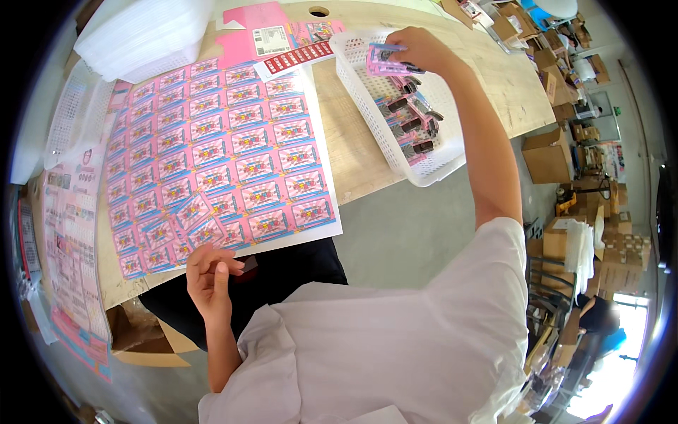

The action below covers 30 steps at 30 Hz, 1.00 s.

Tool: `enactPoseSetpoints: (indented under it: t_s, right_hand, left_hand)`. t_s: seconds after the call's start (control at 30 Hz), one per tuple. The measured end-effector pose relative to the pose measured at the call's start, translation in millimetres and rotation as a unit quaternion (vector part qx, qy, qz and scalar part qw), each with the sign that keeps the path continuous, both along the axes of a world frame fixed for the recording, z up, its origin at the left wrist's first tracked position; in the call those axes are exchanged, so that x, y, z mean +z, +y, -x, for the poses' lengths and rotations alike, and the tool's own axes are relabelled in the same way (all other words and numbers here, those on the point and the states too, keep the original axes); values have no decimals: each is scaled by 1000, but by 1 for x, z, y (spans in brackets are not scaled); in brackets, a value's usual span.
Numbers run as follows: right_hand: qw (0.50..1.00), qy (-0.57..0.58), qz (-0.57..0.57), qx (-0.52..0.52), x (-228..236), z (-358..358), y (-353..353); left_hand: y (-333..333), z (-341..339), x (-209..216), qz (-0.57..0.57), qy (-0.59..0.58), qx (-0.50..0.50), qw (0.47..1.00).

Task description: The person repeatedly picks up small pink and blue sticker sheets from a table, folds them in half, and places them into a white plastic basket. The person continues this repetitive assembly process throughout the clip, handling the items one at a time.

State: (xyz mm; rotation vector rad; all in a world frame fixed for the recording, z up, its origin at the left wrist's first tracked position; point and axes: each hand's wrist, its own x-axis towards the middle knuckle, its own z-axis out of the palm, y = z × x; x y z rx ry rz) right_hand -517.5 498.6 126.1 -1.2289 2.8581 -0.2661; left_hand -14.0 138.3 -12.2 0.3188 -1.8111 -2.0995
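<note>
My right hand [424, 51] grips a small stack of pink printed cards [383, 59] above the far end of a white plastic basket [367, 116]. A dark clip shows at the stack's edge. Inside the basket lie several pink card bundles [409, 127] with black clips on them. Close to the table's front edge, my left hand [210, 277] hovers with bent fingers apart and nothing visible in them. Just beyond it, a few loose pink cards [192, 212] lie on a large sheet [212, 152] printed with rows of similar cards.
At the far left stand stacked translucent white trays [138, 35] and another white basket [74, 116]. Pink paper pieces [247, 35] and a red-and-white strip [300, 59] lie beyond the sheet. A cardboard box [145, 332] sits below the table; more boxes [547, 155] stand to the right.
</note>
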Motion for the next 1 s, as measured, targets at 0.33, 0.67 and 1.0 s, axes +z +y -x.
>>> enactPoseSetpoints:
  t_s: [0.33, 0.67, 1.0]
  right_hand:
    - [977, -197, -43, 72, -62, 39, -21]
    - [997, -50, -58, -17, -89, 4, -24]
    - [994, -30, -102, 13, -74, -14, -18]
  left_hand:
    - [-32, -28, 2, 35, -33, 153, 987]
    - [-41, -25, -2, 71, -35, 161, 984]
    - [-49, -20, -5, 73, -50, 152, 984]
